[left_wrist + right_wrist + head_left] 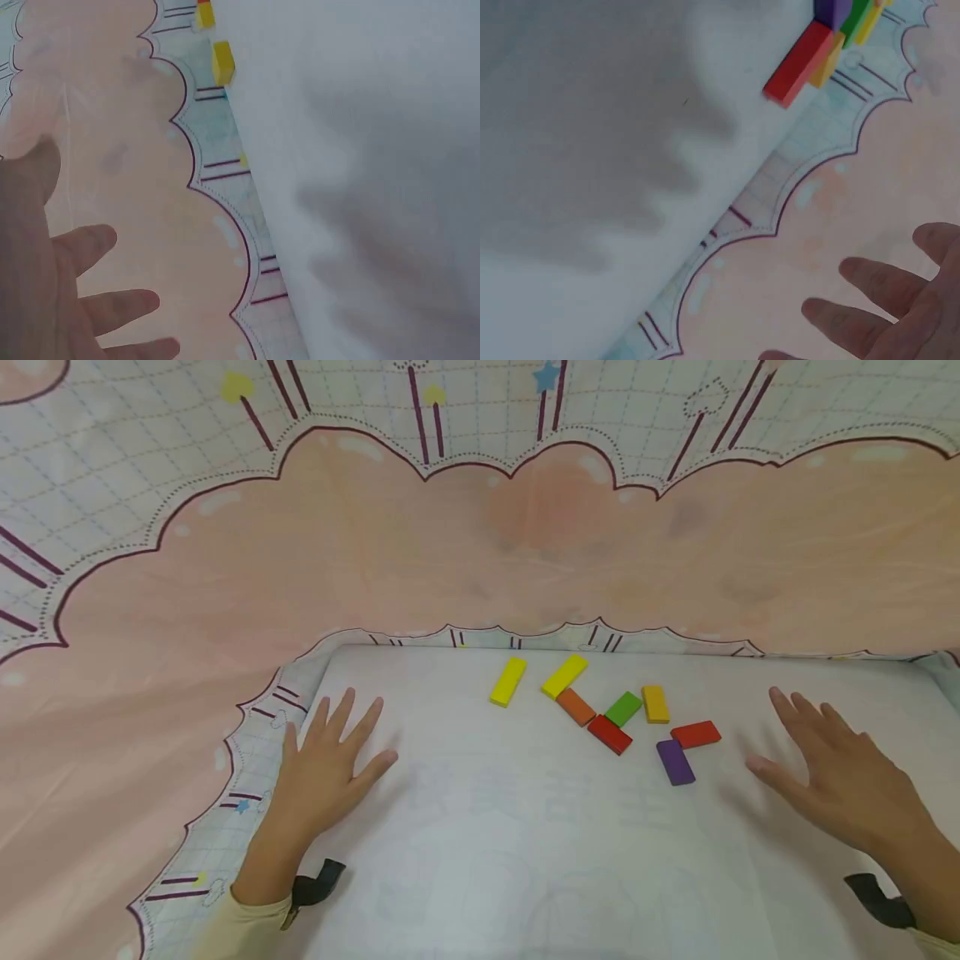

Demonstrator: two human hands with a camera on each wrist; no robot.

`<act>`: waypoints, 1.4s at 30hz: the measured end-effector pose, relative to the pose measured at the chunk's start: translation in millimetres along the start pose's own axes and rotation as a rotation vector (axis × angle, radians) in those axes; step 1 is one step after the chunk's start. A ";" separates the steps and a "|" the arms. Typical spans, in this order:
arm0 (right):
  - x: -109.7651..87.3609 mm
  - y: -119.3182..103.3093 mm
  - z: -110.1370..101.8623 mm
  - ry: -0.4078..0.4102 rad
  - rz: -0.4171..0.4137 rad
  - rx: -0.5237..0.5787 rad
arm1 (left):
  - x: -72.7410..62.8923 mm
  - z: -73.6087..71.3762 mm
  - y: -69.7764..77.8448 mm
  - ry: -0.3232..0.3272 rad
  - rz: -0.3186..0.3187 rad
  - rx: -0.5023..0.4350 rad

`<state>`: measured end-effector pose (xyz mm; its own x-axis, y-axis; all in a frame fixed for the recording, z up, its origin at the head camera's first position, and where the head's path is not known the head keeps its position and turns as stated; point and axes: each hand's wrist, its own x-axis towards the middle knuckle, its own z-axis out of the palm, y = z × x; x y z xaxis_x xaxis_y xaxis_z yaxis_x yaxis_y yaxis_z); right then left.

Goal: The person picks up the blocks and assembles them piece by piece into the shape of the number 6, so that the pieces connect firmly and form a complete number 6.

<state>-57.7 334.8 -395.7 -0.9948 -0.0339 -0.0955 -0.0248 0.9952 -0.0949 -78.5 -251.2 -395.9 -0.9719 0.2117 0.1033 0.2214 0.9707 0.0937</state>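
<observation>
My left hand [318,781] hovers at the left of the white surface, fingers spread and holding nothing. Over on the right, my right hand [851,772] is likewise spread, with nothing in it. Between them lie several coloured blocks: a yellow block [508,682], a second yellow block [565,676], an orange block [576,707], a dark red block [610,734], a green block [623,708], an amber block [656,704], a red block [696,734] and a purple block [676,762]. The red and purple blocks are nearest my right hand. Neither hand touches any block.
The white surface [480,860] spreads in front of me. Behind it and to the left hangs a pink cloth [420,552] with a scalloped, grid-patterned border. Dark straps [318,882] show at both wrists.
</observation>
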 end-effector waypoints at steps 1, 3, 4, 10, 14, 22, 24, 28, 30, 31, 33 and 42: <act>2.2 -2.8 -0.4 -0.014 -0.007 0.005 | 1.4 1.8 2.8 0.015 0.012 -0.020; 7.3 -9.4 -1.1 -0.028 -0.031 0.025 | 5.1 5.3 9.4 0.040 0.025 -0.058; 10.5 -13.5 -1.4 -0.031 -0.044 0.037 | 7.4 6.6 12.9 0.051 0.030 -0.082; 36.5 -47.4 -2.3 -0.049 -0.117 0.134 | 28.8 13.2 40.0 0.027 0.009 -0.283; 58.9 -73.3 -2.8 -0.096 -0.128 0.203 | 50.4 21.5 60.6 -0.008 -0.017 -0.396; 102.8 -119.6 6.1 -0.109 -0.121 0.267 | 95.6 43.0 99.3 -0.080 -0.121 -0.479; 112.4 -128.9 8.8 -0.112 -0.116 0.275 | 105.2 49.6 105.7 -0.083 -0.136 -0.483; 129.7 -147.8 14.2 -0.132 -0.085 0.284 | 123.1 62.1 115.6 -0.100 -0.177 -0.484; 137.3 -157.1 16.7 -0.152 -0.061 0.274 | 130.3 66.6 120.3 -0.118 -0.207 -0.486; 140.8 -161.3 18.2 -0.162 -0.047 0.268 | 133.4 68.6 122.7 -0.126 -0.221 -0.482; 146.9 -168.6 21.3 -0.177 -0.020 0.263 | 138.7 72.2 127.5 -0.139 -0.249 -0.467; 165.1 -190.1 37.2 -0.198 0.092 0.265 | 151.8 77.7 145.8 -0.147 -0.352 -0.396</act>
<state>-213.6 136.6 -430.3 -0.9526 0.0115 -0.3040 0.1162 0.9373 -0.3287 -200.0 -68.6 -443.5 -0.9874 -0.0769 -0.1385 -0.1335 0.8746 0.4661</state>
